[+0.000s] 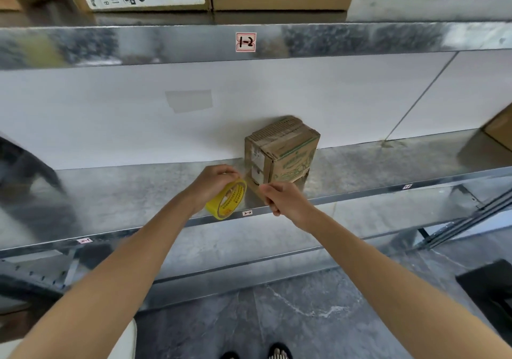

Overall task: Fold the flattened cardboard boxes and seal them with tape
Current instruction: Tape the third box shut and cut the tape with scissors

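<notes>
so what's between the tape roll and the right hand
What looks like a pulled-out strip of tape runs from the tape roll to the right hand, which pinches its end; head view.

Left of the cardboard bundle [281, 155]: wide bare shelf [124, 189], easy passage. Right: open until a brown box [500, 130] at the edge. White wall [110, 126] close behind, upper shelf beam [138, 45] overhead. In front, left hand [213, 184] with tape roll [227, 202] and right hand [285, 200] pinching its strip [253, 188] block the approach.
</notes>
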